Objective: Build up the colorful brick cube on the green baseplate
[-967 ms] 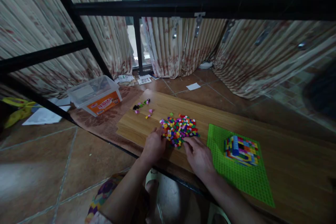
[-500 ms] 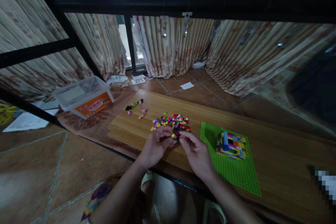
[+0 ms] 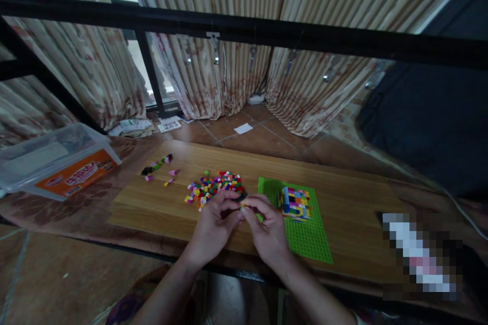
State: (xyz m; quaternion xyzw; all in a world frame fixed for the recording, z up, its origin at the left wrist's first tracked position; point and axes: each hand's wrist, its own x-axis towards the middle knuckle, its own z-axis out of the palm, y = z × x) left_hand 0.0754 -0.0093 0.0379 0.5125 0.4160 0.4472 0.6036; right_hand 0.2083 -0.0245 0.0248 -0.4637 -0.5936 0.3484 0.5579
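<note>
On the wood tabletop [image 3: 152,218], fingertips [image 3: 253,201] of both hands are pinching a tiny yellow brick [image 3: 243,204] just below the loose brick pile [image 3: 215,189], with the left hand [image 3: 214,226] nearer the pile, the right hand [image 3: 265,228] nearer the green baseplate [image 3: 305,244], and the brick's long axis too small to tell.

The right hand [image 3: 267,231] can pass along the wooden board's [image 3: 152,210] near edge, brick pile [image 3: 213,189] and brick model [image 3: 294,203] behind.

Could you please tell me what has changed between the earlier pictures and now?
The left hand and right hand have moved from either side of the pile of coloured plastic bricks to meet in front of it, and seem to pinch a small yellow brick between their fingertips. The brick model on the green baseplate stayed as it was.
</note>
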